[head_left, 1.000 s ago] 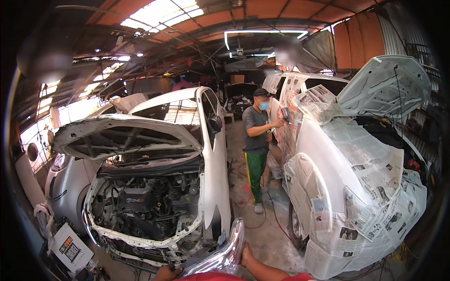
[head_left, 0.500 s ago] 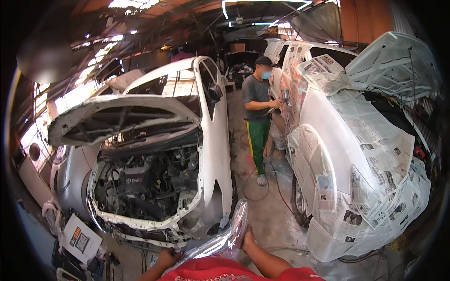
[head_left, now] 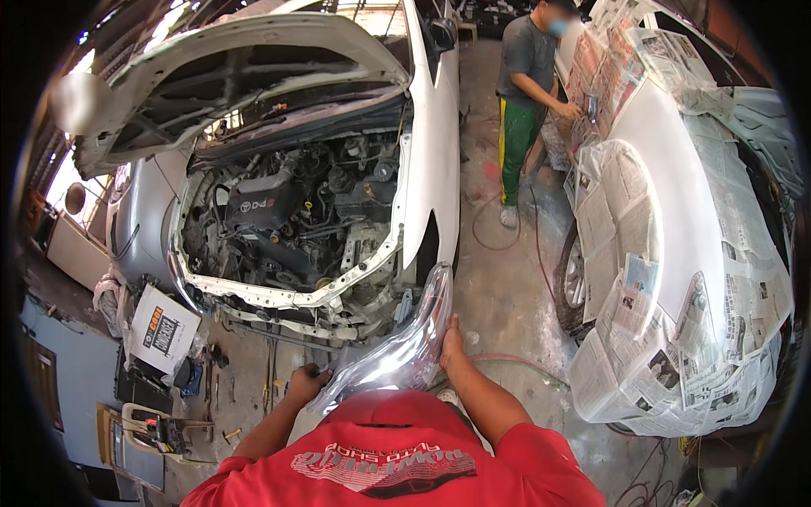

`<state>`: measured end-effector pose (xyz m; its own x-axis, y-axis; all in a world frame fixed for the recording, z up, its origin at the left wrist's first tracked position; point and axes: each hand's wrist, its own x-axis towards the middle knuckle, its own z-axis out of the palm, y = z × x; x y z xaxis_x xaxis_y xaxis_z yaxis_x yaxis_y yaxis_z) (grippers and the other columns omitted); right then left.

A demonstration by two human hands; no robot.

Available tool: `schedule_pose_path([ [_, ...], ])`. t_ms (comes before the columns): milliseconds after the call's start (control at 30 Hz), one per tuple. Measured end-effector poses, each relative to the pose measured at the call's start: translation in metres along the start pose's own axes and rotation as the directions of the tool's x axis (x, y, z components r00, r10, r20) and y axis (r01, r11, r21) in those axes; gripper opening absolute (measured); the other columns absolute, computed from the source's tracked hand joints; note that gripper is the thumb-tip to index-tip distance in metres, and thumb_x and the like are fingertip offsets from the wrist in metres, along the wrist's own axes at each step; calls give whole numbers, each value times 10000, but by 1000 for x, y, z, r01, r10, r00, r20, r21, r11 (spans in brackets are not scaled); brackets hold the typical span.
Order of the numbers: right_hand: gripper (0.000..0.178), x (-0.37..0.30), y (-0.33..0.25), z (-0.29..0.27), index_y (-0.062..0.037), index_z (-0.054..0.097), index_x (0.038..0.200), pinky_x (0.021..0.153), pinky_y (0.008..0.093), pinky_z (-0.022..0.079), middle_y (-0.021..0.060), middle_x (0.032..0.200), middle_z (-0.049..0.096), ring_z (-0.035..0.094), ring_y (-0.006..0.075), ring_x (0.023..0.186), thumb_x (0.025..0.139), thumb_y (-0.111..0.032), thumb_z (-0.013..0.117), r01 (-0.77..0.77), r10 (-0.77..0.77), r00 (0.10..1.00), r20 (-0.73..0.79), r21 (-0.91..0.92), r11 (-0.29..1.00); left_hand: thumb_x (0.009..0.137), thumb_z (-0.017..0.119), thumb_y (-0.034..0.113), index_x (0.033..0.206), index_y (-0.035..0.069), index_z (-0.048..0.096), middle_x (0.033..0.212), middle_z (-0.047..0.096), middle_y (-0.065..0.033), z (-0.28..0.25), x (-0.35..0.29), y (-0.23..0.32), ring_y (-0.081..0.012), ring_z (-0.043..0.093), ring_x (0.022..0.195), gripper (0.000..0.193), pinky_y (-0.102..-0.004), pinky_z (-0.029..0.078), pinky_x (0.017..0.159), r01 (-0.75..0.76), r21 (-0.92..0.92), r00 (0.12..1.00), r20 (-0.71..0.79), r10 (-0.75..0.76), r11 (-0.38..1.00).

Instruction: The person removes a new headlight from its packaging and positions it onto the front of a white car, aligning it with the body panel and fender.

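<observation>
In front of my red shirt I hold a large car headlight (head_left: 390,359) with a shiny clear lens, slanting up to the right. My left hand (head_left: 309,382) is closed on its lower left end, by a dark part. My right hand (head_left: 452,340) grips its right edge, fingers partly hidden behind it. The headlight's upper tip is close to the front right corner of a white car (head_left: 431,182). That car's raised hood (head_left: 236,72) leaves the engine (head_left: 270,198) uncovered, and its front bumper is off.
At right, a white car (head_left: 676,160) is covered partly with newspaper (head_left: 667,372). Beside it a person (head_left: 528,84) in a mask works with a spray gun (head_left: 593,108). Hoses (head_left: 541,245) cross the floor. A white box (head_left: 165,328), a plastic chair (head_left: 144,422) and tools (head_left: 270,367) lie at left.
My view has tipped downward, so the cars and the other person sit higher in the picture. Both my hands keep hold of the headlight, now seen more fully.
</observation>
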<state>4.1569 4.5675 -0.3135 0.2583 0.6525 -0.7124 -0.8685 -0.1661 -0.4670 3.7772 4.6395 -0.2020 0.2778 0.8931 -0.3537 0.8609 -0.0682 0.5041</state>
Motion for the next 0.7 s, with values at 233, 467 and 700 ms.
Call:
schedule_pose_path([
  [233, 744, 53, 8, -1, -62, 486, 1440, 993, 410, 483, 151, 1321, 606, 621, 277, 1118, 1021, -654, 318, 65, -47, 993, -105, 175, 982, 844, 737, 447, 979, -37, 703, 910, 707, -275, -20, 54, 33, -410, 705, 895, 504, -457, 535, 780, 27, 71, 991, 129, -36, 997],
  [467, 777, 97, 5, 42, 23, 530, 1373, 929, 408, 507, 173, 1226, 647, 637, 285, 1046, 1013, -646, 371, 74, -73, 983, -167, -1, 997, 851, 714, 513, 961, -23, 680, 868, 705, -244, 8, 89, -19, -420, 685, 825, 548, -461, 515, 742, 45, -39, 985, 171, -38, 998],
  [700, 707, 138, 5, 20, -29, 616, 1171, 830, 407, 548, 117, 1016, 690, 663, 270, 890, 979, -680, 421, 44, -54, 976, -212, -52, 998, 836, 758, 419, 996, -30, 660, 814, 680, -224, 26, 133, -36, -350, 680, 772, 487, -433, 502, 690, -74, -42, 976, 202, 81, 996],
])
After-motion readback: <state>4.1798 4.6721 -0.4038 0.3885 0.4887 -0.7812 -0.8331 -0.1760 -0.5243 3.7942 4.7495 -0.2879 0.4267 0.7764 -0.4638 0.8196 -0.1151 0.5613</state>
